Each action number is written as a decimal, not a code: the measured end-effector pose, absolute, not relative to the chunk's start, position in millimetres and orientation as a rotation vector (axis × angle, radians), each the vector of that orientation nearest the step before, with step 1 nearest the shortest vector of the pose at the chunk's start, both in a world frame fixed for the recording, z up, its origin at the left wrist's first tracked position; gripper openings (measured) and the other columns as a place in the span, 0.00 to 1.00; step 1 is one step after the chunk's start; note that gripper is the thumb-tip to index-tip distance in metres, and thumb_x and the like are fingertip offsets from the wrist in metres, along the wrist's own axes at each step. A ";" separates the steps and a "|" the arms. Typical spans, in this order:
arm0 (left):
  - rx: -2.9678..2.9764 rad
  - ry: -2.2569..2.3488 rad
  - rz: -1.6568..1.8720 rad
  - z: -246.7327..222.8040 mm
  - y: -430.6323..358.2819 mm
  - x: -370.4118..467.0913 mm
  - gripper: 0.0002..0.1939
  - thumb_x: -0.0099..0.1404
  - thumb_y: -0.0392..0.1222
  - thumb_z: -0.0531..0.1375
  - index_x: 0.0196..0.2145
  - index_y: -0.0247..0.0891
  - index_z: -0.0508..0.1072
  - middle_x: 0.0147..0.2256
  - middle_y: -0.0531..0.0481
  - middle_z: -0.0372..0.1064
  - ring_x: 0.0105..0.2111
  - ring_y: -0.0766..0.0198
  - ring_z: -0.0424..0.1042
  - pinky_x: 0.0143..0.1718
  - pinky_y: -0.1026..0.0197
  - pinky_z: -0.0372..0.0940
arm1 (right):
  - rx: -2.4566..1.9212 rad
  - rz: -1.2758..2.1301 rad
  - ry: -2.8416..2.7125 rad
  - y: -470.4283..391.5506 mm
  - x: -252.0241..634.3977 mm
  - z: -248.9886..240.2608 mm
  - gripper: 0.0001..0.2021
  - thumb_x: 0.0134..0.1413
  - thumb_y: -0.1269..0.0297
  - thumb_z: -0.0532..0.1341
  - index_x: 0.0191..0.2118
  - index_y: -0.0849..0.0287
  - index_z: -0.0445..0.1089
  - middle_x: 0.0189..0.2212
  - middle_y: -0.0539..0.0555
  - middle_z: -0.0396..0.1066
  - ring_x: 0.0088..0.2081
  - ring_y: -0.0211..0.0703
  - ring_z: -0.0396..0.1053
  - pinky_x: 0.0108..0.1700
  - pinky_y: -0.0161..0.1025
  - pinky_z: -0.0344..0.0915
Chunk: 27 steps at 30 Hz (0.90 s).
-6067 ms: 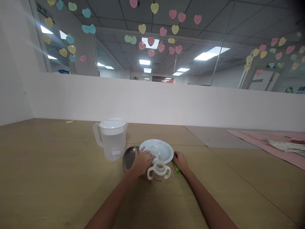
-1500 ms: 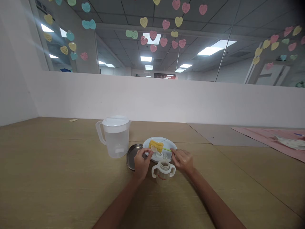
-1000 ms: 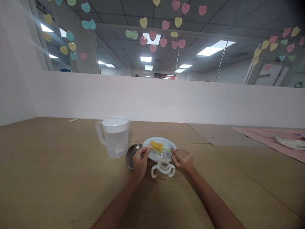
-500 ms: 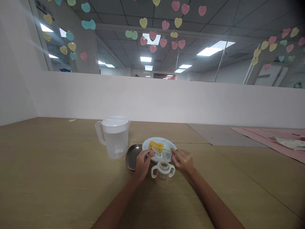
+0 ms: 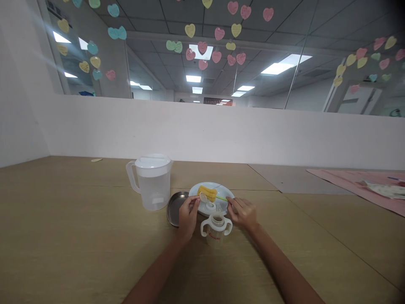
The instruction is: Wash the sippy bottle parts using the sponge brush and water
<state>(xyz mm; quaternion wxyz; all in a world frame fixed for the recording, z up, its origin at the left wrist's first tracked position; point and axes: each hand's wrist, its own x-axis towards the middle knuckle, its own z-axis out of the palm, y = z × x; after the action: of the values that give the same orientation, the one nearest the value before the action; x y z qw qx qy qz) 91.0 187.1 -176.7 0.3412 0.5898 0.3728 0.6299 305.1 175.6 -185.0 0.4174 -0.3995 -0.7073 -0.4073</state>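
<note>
In the head view, I have both forearms reaching up from the bottom edge and angling inward, so the hands come together over the near half of the white plate (image 5: 228,192). The left hand (image 5: 187,214) is raised, with its fingers bent and thumb and fingertips closed on a small clear cap (image 5: 203,196). That cap sits right against the sponge brush (image 5: 207,193), a yellow sponge head on a thin green stem, above the plate. The right hand (image 5: 243,212) is turned inward at the plate's right rim, knuckles up and fingers curled, gripping the stem so that the sponge head points left towards the cap. Both wrists are low, near the desk (image 5: 95,236).

Between the two hands, and nearer to me, the open-necked bottle (image 5: 216,231) stands upright, a white handle curving out on each side. Just behind its mouth, a white ring-shaped part (image 5: 210,206) lies in the plate. A shallow metal dish (image 5: 175,210) is by the plate's left side, partly hidden by the left hand. Further left I see the lidded pitcher (image 5: 154,185), upright, its handle facing left. Well off to the right, a pink cloth (image 5: 341,179) is spread out with a few items on it.
</note>
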 end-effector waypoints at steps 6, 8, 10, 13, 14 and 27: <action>1.263 0.942 1.704 -177.0 194.6 89.2 0.12 0.50 0.46 0.63 0.30 0.35 0.74 0.30 0.47 0.73 0.32 0.62 0.72 0.35 0.62 0.65 | -1.261 -0.955 -1.587 178.6 307.0 -185.9 0.11 0.55 0.68 0.53 0.37 0.60 0.73 0.23 0.52 0.71 0.26 0.36 0.65 0.30 0.34 0.55; 1.236 0.938 1.709 -177.2 195.9 88.9 0.11 0.49 0.45 0.63 0.29 0.35 0.73 0.29 0.47 0.73 0.31 0.62 0.72 0.34 0.63 0.65 | -1.288 -0.898 -1.565 178.7 308.3 -185.1 0.12 0.56 0.68 0.52 0.38 0.60 0.73 0.24 0.52 0.71 0.27 0.36 0.66 0.31 0.34 0.55; 1.225 0.936 1.711 -177.1 196.3 89.2 0.11 0.48 0.44 0.64 0.28 0.35 0.73 0.28 0.48 0.72 0.30 0.63 0.71 0.33 0.63 0.65 | -1.278 -0.854 -1.575 178.0 308.8 -184.0 0.13 0.57 0.68 0.51 0.38 0.61 0.72 0.25 0.53 0.71 0.28 0.37 0.66 0.33 0.34 0.56; 1.208 0.937 1.714 -176.1 195.4 89.7 0.11 0.47 0.44 0.64 0.26 0.35 0.72 0.27 0.49 0.72 0.29 0.64 0.70 0.32 0.64 0.64 | -1.244 -0.819 -1.615 176.6 307.6 -183.3 0.13 0.58 0.67 0.50 0.39 0.61 0.72 0.27 0.54 0.70 0.30 0.38 0.65 0.34 0.35 0.56; 1.202 0.937 1.713 -175.5 195.1 89.6 0.11 0.47 0.45 0.64 0.26 0.35 0.72 0.27 0.49 0.71 0.29 0.64 0.70 0.32 0.64 0.64 | -1.233 -0.814 -1.627 176.4 306.8 -183.5 0.13 0.57 0.67 0.50 0.39 0.60 0.71 0.27 0.54 0.70 0.31 0.39 0.65 0.35 0.35 0.56; 0.966 0.743 1.577 -177.2 207.4 82.6 0.18 0.48 0.54 0.64 0.26 0.34 0.70 0.28 0.50 0.68 0.30 0.67 0.68 0.33 0.64 0.64 | -1.238 -0.982 -1.638 179.4 308.0 -181.0 0.11 0.55 0.66 0.57 0.42 0.49 0.73 0.29 0.51 0.69 0.34 0.39 0.62 0.47 0.44 0.49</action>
<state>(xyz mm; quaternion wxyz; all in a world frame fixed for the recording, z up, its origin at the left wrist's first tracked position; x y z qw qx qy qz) 82.6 207.4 -177.2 0.5433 0.4067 0.3130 0.6644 308.0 179.4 -181.0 0.4192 -0.4938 -0.6534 -0.3918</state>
